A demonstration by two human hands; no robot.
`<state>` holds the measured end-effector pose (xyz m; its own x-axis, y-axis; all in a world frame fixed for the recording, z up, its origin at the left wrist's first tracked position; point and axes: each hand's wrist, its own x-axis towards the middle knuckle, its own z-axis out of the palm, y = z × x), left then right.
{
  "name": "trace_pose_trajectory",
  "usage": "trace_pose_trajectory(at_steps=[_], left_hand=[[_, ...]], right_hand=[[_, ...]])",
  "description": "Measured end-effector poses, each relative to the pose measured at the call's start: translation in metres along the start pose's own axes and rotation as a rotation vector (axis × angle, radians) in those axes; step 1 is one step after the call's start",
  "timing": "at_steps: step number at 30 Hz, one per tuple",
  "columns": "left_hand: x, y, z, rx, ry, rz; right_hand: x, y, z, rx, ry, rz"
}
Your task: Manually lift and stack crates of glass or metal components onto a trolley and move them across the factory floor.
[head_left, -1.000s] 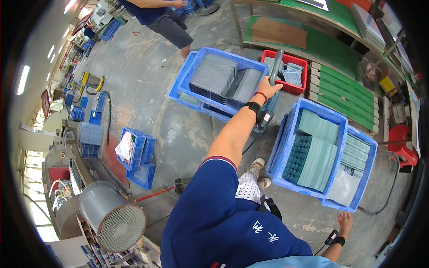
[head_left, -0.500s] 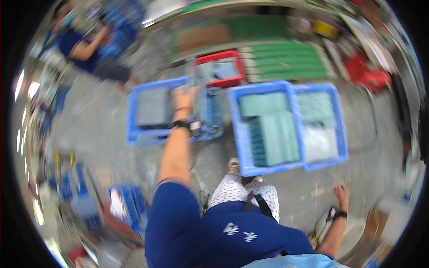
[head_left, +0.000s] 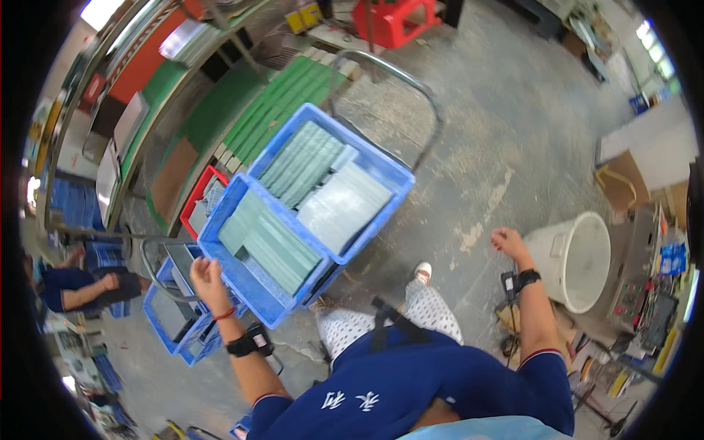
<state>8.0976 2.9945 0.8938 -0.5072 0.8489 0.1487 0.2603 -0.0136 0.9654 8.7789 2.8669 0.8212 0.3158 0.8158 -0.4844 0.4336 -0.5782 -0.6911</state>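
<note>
My left hand [head_left: 207, 281] is in the air beside the left wall of a blue crate [head_left: 253, 302], its fingers loosely curled and nothing visible in them. Bundles of pale green-grey strips [head_left: 275, 242] lie in that crate. A second blue crate [head_left: 378, 215] adjoins it, with green-grey strips [head_left: 304, 161] and a stack of pale flat pieces [head_left: 345, 205] inside. Out to the right, my right hand [head_left: 507, 240] hangs over the floor, fingers curled in and holding nothing. The nearest thing to it is a large white bucket [head_left: 568, 264].
A metal trolley handle [head_left: 433, 110] arches behind the crates. Further blue crates [head_left: 165, 323] and a red crate [head_left: 189, 202] stand to the left, near another person [head_left: 70, 290]. Green slats [head_left: 275, 110] and a shelf rack [head_left: 147, 154] lie beyond. Tools [head_left: 645, 308] crowd the right.
My view has swung to the right. My left hand has come away from the grey pieces in the left-hand blue crate. My right arm is now further forward, near the white bucket.
</note>
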Motion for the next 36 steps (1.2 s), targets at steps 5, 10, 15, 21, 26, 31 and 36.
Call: trace_pose_trajectory(at_steps=[5,10,15,21,26,31,36], left_hand=[[-0.056,0.058,0.188,-0.313,-0.341,-0.253],[-0.087,0.1,0.357,-0.316,-0.494,-0.318],[-0.071,0.096,0.495,-0.088,-0.478,-0.414],[-0.018,0.085,0.602,-0.122,-0.267,-0.431],[-0.031,0.067,0.635,0.136,-0.075,-0.604],[-0.033,0.077,0.656,0.297,0.086,-0.71],[-0.038,0.042,0.625,0.851,0.195,-0.519]], right_hand=[[0.002,0.028,-0.11,0.242,0.098,0.035],[0.053,-0.001,-0.196,0.24,0.134,-0.028],[0.122,-0.038,-0.262,0.027,0.027,-0.266],[0.208,0.007,-0.379,0.131,0.065,-0.084],[0.253,0.058,-0.466,0.251,0.223,0.07],[0.35,0.087,-0.546,0.163,0.105,0.186],[0.552,0.025,-0.581,-0.023,-0.075,0.052]])
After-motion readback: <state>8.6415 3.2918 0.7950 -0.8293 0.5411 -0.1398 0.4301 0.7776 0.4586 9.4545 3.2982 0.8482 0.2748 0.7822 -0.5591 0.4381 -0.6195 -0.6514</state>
